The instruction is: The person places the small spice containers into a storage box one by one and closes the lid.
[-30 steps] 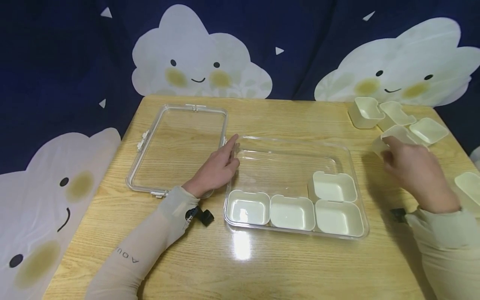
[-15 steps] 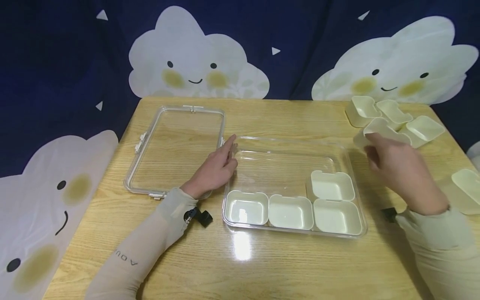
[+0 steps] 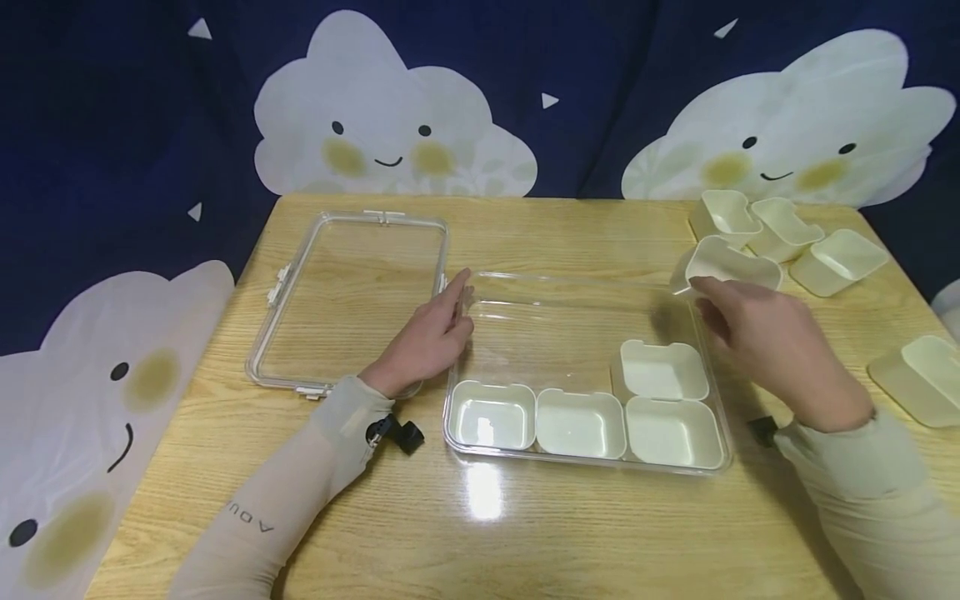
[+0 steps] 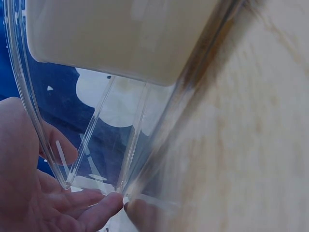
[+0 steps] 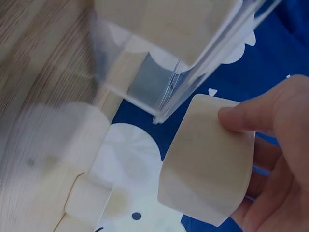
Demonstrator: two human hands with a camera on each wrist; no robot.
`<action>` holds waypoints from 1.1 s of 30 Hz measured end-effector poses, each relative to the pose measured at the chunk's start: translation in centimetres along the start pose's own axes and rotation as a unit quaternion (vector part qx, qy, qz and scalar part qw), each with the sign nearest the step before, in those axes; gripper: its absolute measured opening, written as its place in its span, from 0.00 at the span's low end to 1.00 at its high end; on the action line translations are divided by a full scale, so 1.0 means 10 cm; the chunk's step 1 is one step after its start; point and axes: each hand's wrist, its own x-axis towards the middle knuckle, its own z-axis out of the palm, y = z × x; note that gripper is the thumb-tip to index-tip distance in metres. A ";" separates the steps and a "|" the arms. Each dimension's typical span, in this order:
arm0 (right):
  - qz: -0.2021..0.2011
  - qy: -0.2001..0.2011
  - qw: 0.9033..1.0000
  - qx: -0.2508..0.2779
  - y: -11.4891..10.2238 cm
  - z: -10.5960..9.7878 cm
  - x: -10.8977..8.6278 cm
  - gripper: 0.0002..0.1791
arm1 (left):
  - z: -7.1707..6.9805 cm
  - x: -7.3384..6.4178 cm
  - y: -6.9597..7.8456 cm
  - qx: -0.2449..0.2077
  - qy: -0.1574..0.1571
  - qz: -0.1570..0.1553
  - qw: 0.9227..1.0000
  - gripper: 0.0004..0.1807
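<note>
A clear plastic storage box (image 3: 558, 275) stands on the table, with several cream bins, such as the front middle bin (image 3: 581, 425), along its front and right sides. At the box's left wall my left hand (image 3: 423, 337) holds the rim, thumb inside and fingers outside; in the left wrist view, the thumb (image 4: 60, 145) shows through the clear wall. My right hand (image 3: 772, 342) grips one cream bin (image 5: 207, 159) above the box's back right corner. Its thumb presses one wall of this bin while the other fingers are partly hidden behind it.
A clear lid (image 3: 255, 367) with white clips lies left of the box. At the table's back right stand several loose cream bins (image 3: 840, 262), and one more cream bin (image 3: 918, 383) sits at the right edge. A dark curtain (image 3: 585, 50) with clouds hangs behind.
My right hand has carried the cream bin leftward from the loose bins to the box's back right corner. The left hand stays at the box's left wall.
</note>
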 end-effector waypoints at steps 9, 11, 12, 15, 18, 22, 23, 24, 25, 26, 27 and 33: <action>-0.055 -0.002 0.998 0.019 -0.17 0.03 0.06 0.23 | 0.00 0.01 0.00 -0.003 -0.001 -0.001 1.000 0.40; -0.071 0.006 0.997 0.024 -0.20 0.05 0.07 0.21 | 0.01 0.01 0.01 -0.005 -0.001 0.000 1.000 0.40; -0.077 0.008 0.997 0.027 -0.21 0.06 0.07 0.21 | 0.01 0.01 0.01 -0.005 -0.001 0.000 1.000 0.40; -0.096 0.006 0.994 0.048 -0.23 0.08 0.08 0.20 | 0.00 0.01 0.01 -0.005 0.000 0.002 1.000 0.40; -0.112 -0.005 0.992 0.065 -0.24 0.11 0.09 0.20 | 0.00 0.00 0.00 -0.007 0.001 0.003 1.000 0.40; -0.122 -0.016 0.989 0.077 -0.25 0.14 0.09 0.20 | 0.01 0.01 -0.01 -0.014 0.001 0.005 1.000 0.40; -0.123 -0.019 0.989 0.080 -0.25 0.14 0.09 0.20 | 0.01 0.01 -0.01 -0.016 0.001 0.004 1.000 0.40; -0.124 -0.022 0.989 0.080 -0.25 0.15 0.09 0.20 | 0.01 0.01 -0.01 -0.019 0.001 0.004 1.000 0.40; -0.125 -0.026 0.988 0.081 -0.25 0.15 0.08 0.20 | 0.01 0.01 -0.01 -0.019 0.000 0.003 1.000 0.40; -0.127 -0.029 0.988 0.081 -0.25 0.16 0.08 0.20 | 0.01 0.01 -0.01 -0.020 -0.001 0.002 1.000 0.40; -0.128 -0.032 0.988 0.081 -0.25 0.16 0.08 0.20 | 0.01 0.01 -0.01 -0.023 -0.003 0.001 1.000 0.41; -0.136 -0.046 0.986 0.081 -0.24 0.18 0.07 0.21 | 0.01 0.01 -0.01 -0.016 0.000 -0.002 1.000 0.40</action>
